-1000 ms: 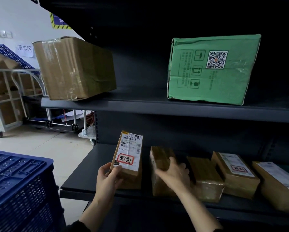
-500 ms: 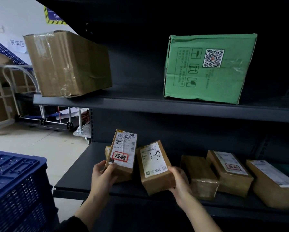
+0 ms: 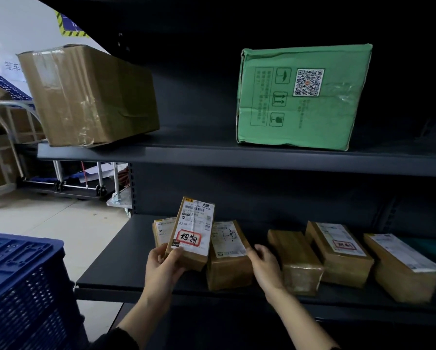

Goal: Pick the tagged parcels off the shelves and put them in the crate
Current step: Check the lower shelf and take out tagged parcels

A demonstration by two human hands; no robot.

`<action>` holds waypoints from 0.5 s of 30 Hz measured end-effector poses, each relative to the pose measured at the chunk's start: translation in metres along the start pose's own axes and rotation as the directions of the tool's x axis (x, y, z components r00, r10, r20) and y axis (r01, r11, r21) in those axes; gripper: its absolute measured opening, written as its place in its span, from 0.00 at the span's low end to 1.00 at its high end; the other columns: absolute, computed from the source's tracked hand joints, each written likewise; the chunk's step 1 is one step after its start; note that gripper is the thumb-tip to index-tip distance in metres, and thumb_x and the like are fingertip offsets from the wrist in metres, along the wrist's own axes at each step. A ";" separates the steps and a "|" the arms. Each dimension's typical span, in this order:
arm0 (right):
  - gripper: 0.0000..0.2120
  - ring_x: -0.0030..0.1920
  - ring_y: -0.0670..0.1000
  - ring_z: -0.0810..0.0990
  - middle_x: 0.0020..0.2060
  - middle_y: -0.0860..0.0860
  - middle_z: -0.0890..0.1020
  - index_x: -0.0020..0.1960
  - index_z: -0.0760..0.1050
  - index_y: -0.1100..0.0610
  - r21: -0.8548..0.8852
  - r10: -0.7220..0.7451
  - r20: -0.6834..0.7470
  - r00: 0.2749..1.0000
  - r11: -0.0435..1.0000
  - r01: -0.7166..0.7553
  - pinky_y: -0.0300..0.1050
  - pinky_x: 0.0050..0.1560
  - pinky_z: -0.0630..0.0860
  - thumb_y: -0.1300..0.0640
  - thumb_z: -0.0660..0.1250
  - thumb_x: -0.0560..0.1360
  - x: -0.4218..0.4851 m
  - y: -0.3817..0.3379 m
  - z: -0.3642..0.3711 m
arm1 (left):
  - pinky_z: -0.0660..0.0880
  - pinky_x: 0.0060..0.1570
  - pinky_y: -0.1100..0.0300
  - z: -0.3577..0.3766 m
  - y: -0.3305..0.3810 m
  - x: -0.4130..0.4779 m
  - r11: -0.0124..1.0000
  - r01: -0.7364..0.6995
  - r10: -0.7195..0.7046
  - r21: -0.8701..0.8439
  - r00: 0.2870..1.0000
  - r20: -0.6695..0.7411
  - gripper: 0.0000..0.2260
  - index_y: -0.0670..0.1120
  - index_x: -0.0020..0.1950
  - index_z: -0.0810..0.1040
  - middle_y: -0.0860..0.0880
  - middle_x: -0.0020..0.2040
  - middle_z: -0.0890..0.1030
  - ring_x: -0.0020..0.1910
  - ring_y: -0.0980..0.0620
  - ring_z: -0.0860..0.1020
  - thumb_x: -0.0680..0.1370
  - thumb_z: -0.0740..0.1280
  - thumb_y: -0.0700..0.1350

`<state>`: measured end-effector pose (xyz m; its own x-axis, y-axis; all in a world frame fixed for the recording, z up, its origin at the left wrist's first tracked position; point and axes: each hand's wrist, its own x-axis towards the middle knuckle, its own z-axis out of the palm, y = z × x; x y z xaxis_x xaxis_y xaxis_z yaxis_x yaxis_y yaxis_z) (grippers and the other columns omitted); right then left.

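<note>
Hands (image 3: 165, 265) on parcels (image 3: 191, 231) — lower shelf (image 3: 105, 274) edge

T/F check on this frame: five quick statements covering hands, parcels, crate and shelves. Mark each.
1. The left hand holds a red-stamped parcel. True.
2. That parcel lies in the blue crate. False: it is in the left hand, over the lower shelf.
3. The green box stands on the upper shelf. True.
4. The right hand holds the green box. False: it touches the hand-marked parcel on the lower shelf.
5. A second red-stamped parcel lies on the lower shelf. True.
</note>
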<state>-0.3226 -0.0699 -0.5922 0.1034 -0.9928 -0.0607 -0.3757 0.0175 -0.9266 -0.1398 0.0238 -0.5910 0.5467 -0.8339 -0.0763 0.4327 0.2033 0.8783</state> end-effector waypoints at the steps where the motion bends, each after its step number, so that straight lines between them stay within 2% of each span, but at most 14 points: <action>1: 0.23 0.67 0.54 0.69 0.68 0.54 0.69 0.71 0.64 0.55 -0.093 -0.070 -0.006 0.998 0.993 0.069 0.45 0.63 0.67 0.48 0.60 0.78 -0.004 -0.003 -0.006 | 0.74 0.57 0.48 0.003 0.000 0.000 1.000 0.000 0.000 -0.001 1.000 0.001 0.17 0.43 0.64 0.67 0.39 0.61 0.76 0.59 0.42 0.77 0.76 0.66 0.39; 4: 0.24 0.68 0.51 0.68 0.69 0.53 0.68 0.72 0.63 0.54 -0.307 -0.282 -0.052 0.958 0.917 0.254 0.42 0.63 0.67 0.49 0.60 0.78 -0.014 -0.007 -0.033 | 0.76 0.50 0.53 0.015 0.002 0.002 1.000 -0.015 0.015 -0.019 0.999 0.036 0.17 0.43 0.64 0.67 0.41 0.58 0.77 0.54 0.46 0.79 0.76 0.65 0.39; 6: 0.24 0.67 0.52 0.69 0.68 0.54 0.68 0.72 0.62 0.54 -0.484 -0.333 -0.122 0.935 0.843 0.236 0.42 0.62 0.69 0.48 0.60 0.78 -0.013 -0.005 -0.054 | 0.75 0.53 0.51 0.028 0.001 0.003 0.999 -0.011 0.013 -0.035 0.998 0.062 0.17 0.43 0.65 0.68 0.42 0.57 0.78 0.54 0.46 0.79 0.77 0.65 0.40; 8: 0.27 0.68 0.55 0.66 0.69 0.56 0.66 0.72 0.61 0.55 -0.663 -0.295 -0.164 0.941 0.740 0.117 0.46 0.64 0.69 0.44 0.59 0.77 -0.006 0.002 -0.074 | 0.74 0.58 0.49 0.042 -0.002 0.002 0.999 0.005 -0.002 -0.040 0.997 0.078 0.19 0.43 0.66 0.67 0.41 0.58 0.77 0.56 0.45 0.78 0.77 0.66 0.40; 11: 0.35 0.68 0.59 0.64 0.70 0.59 0.64 0.73 0.59 0.53 -0.776 -0.137 -0.149 0.979 0.629 -0.030 0.50 0.65 0.67 0.33 0.56 0.73 0.003 0.016 -0.084 | 0.73 0.60 0.49 0.062 -0.010 -0.001 0.999 0.027 -0.024 -0.024 0.994 0.108 0.19 0.44 0.66 0.67 0.41 0.60 0.76 0.58 0.44 0.77 0.77 0.66 0.40; 13: 0.38 0.67 0.60 0.65 0.68 0.59 0.65 0.73 0.59 0.51 -0.782 -0.081 -0.140 0.987 0.620 -0.060 0.51 0.64 0.69 0.30 0.56 0.71 0.006 0.023 -0.083 | 0.72 0.61 0.49 0.074 -0.015 -0.004 0.999 0.032 -0.031 -0.002 0.991 0.132 0.19 0.43 0.66 0.67 0.41 0.60 0.76 0.59 0.44 0.76 0.77 0.66 0.41; 15: 0.37 0.64 0.60 0.68 0.64 0.60 0.68 0.71 0.61 0.51 -0.722 -0.085 -0.171 0.982 0.688 -0.067 0.51 0.62 0.71 0.31 0.59 0.69 0.010 0.028 -0.083 | 0.71 0.62 0.49 0.083 -0.019 -0.007 0.999 0.030 -0.031 0.011 0.989 0.145 0.18 0.43 0.65 0.67 0.41 0.60 0.77 0.60 0.45 0.76 0.77 0.66 0.41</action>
<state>-0.4087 -0.0894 -0.5879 -0.0244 -0.9963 0.0827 -0.9307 -0.0076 -0.3657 -0.2109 -0.0170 -0.5679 0.4230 -0.9055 -0.0340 0.4405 0.1726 0.8810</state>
